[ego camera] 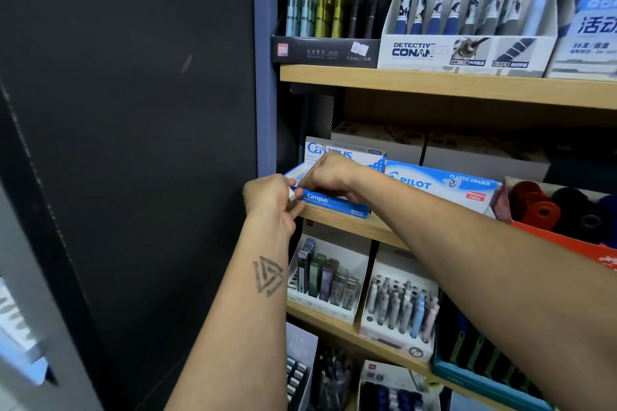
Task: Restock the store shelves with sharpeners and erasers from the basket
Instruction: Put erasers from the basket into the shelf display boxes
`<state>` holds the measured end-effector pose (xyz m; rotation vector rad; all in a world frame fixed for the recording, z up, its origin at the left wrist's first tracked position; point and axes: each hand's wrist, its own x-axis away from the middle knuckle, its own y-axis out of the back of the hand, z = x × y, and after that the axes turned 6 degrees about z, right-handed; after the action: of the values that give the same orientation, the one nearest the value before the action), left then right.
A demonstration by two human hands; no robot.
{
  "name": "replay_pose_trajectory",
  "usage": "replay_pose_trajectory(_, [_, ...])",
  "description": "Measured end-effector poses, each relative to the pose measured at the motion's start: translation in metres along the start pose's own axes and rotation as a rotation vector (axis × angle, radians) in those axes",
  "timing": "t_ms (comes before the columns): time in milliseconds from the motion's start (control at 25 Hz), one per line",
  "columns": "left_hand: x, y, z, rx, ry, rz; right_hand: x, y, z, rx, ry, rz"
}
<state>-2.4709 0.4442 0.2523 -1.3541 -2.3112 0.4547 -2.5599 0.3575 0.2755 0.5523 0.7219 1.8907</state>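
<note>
A blue and white Campus eraser box (337,202) stands at the left end of the middle wooden shelf (377,227). My left hand (270,198) is at the box's left corner, fingers closed on a small white and blue eraser (293,193). My right hand (329,173) reaches over the open box from the right, palm down, fingers curled into it; I cannot see what is under them. A Pilot plastic eraser box (440,185) sits just right of the Campus box. The basket is not in view.
A red tray of round red and dark items (551,210) stands right of the Pilot box. Pen display boxes (467,50) fill the shelf above, more pen and lead displays (397,307) the shelves below. A dark panel (133,110) borders the shelves on the left.
</note>
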Motion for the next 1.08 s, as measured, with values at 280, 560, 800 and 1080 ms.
replay_pose_trajectory(280, [0.006,-0.007,-0.003,0.269,-0.061,0.269,0.032,0.022,-0.002,-0.404,0.247,-0.011])
replay_pose_trajectory(560, [0.017,-0.029,0.010,0.295,-0.102,0.474,0.063,0.047,-0.024,-0.214,0.407,-0.024])
replay_pose_trajectory(800, [0.025,-0.051,0.025,-0.068,-0.225,0.393,0.090,0.083,-0.054,-0.397,0.279,-0.032])
replay_pose_trajectory(1080, [0.042,-0.077,0.041,-0.042,-0.111,0.329,0.112,0.102,-0.078,-0.553,0.228,-0.025])
